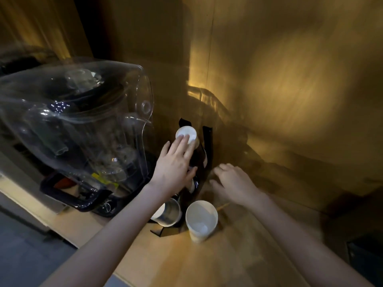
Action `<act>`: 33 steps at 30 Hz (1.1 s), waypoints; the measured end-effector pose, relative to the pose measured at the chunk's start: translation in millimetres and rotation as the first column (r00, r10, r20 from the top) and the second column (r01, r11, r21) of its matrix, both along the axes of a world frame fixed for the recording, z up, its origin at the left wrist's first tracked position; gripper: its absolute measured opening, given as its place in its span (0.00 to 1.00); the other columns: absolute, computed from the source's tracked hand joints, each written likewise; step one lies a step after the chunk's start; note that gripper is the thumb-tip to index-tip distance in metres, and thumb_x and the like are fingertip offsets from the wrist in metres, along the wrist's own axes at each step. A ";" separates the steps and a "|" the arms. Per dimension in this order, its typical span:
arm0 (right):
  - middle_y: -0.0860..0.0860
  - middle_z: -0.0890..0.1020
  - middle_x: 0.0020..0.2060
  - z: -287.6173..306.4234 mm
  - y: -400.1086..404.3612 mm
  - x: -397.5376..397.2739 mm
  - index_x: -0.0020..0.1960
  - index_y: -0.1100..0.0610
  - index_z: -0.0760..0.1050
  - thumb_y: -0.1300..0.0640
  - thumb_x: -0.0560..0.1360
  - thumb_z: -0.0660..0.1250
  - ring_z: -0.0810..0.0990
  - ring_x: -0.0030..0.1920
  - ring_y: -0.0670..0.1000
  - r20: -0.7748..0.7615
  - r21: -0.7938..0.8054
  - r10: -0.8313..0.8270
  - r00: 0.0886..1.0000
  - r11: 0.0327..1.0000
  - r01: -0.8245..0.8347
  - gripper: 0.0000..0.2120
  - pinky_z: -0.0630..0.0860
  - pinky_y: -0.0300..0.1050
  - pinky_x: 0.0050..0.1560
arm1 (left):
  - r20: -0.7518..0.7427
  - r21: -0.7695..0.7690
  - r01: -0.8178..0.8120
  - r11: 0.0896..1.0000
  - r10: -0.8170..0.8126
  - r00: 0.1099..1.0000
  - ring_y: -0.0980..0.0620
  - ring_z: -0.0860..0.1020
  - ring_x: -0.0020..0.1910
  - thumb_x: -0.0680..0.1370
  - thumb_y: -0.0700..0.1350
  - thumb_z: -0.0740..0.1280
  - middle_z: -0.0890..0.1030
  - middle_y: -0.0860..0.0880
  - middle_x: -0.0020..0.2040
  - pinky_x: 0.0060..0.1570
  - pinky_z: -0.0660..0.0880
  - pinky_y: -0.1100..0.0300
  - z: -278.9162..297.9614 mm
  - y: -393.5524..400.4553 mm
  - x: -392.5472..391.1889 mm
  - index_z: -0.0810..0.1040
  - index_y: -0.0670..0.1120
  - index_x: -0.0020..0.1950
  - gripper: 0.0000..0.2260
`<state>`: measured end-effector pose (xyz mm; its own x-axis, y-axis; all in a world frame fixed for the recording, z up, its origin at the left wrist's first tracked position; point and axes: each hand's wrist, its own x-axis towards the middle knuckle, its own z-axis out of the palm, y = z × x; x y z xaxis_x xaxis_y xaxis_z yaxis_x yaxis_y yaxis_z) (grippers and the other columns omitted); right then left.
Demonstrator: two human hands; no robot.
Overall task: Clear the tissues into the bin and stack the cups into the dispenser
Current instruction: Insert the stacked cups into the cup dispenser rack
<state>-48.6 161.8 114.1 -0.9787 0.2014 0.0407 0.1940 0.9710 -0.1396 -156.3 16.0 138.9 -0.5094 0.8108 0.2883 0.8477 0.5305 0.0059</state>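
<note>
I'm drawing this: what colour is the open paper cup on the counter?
The upright paper cup is white inside; head view.

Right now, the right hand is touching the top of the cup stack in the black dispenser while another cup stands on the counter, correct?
No: the head view shows the left hand touching the top of the cup stack in the black dispenser. The other cup does stand on the counter.

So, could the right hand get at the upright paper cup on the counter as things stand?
Probably yes: the right hand hovers open just beyond the paper cup, nothing between them. The left hand rests on the top cup in the dispenser, out of the way.
</note>
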 end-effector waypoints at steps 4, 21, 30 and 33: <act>0.58 0.75 0.60 -44.7 -16.2 25.8 0.62 0.59 0.68 0.48 0.78 0.54 0.72 0.61 0.58 0.235 -0.032 -0.075 0.969 0.996 0.085 0.19 0.69 0.52 0.58 | -0.090 -0.047 0.157 0.986 -0.161 0.983 0.45 0.72 0.67 0.68 0.52 0.72 0.75 0.44 0.66 0.61 0.72 0.46 -23.5 -18.1 43.0 0.72 0.44 0.65 0.28; 0.58 0.81 0.35 -82.9 -23.7 67.7 0.52 0.63 0.75 0.64 0.74 0.59 0.81 0.29 0.56 0.219 -0.808 -0.438 0.872 0.419 0.414 0.10 0.82 0.48 0.33 | 0.542 -0.178 -0.173 0.969 0.243 0.805 0.45 0.74 0.62 0.68 0.55 0.72 0.67 0.44 0.69 0.52 0.78 0.52 -100.4 -17.2 110.1 0.46 0.47 0.74 0.45; 0.64 0.79 0.33 -45.6 -25.3 85.2 0.55 0.65 0.69 0.37 0.76 0.49 0.80 0.24 0.56 0.576 -0.817 -0.278 0.769 -0.228 0.529 0.31 0.79 0.43 0.24 | 0.440 0.151 -0.053 0.987 -0.019 0.898 0.45 0.74 0.61 0.66 0.51 0.75 0.71 0.45 0.67 0.52 0.76 0.52 -59.2 -36.3 116.8 0.57 0.47 0.71 0.40; 0.63 0.82 0.32 -40.3 -30.4 88.9 0.54 0.64 0.74 0.30 0.72 0.45 0.79 0.24 0.54 0.549 -0.796 -0.013 0.836 -0.314 0.518 0.39 0.76 0.39 0.23 | 0.246 0.224 0.140 0.965 -0.195 0.949 0.44 0.75 0.61 0.66 0.48 0.75 0.74 0.43 0.66 0.48 0.81 0.51 -49.4 -46.7 117.7 0.59 0.45 0.69 0.37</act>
<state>40.4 131.4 73.8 -0.7062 -0.0116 -0.7079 0.6394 -0.4399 -0.6306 -38.6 -30.7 89.6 -0.4509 0.8302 0.3279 0.8776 0.3453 0.3326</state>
